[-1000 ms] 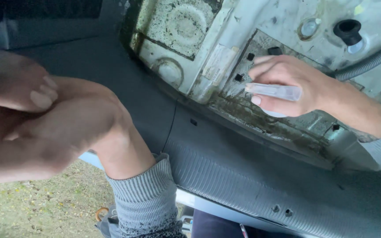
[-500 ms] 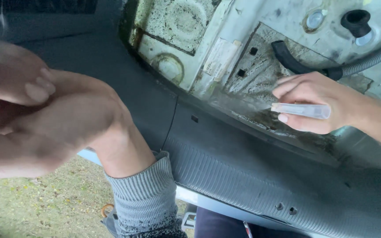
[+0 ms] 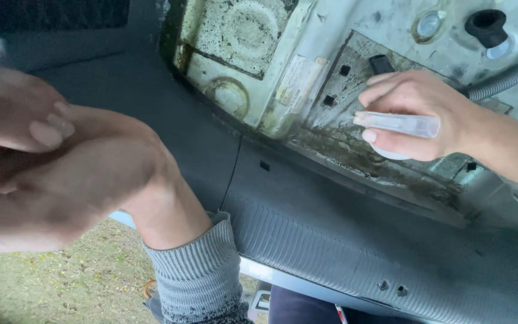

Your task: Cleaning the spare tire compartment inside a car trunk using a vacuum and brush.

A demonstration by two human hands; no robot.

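Since the earlier frame, the right hand (image 3: 418, 117) has carried the small clear plastic tube (image 3: 398, 124) rightward and slightly downward across the bare metal panel (image 3: 343, 36), which shows dirty, rust-stained paint. That hand is closed around the tube, thumb under and fingers over, with one blunt end of the tube sticking out toward the stained seam (image 3: 355, 150) at the panel's lower edge. A pale rounded part shows below the thumb, but what it is cannot be told.

Judged by its look, the tube is light, stiff and smooth, and likely slippery when wet; a pinch around its middle, as shown, should hold it steady, while a hard squeeze could crack it.

Above the tube on the panel sit a black rubber grommet (image 3: 485, 24) and a ribbed grey hose (image 3: 505, 78). Below the panel runs a dark grey ribbed trim piece (image 3: 343, 252).

Left of the panel, the left hand (image 3: 61, 180) fills the near view, fingers curled; whether it holds anything cannot be told. A grey knitted cuff (image 3: 196, 270) covers its wrist, with grass (image 3: 61, 276) beneath.
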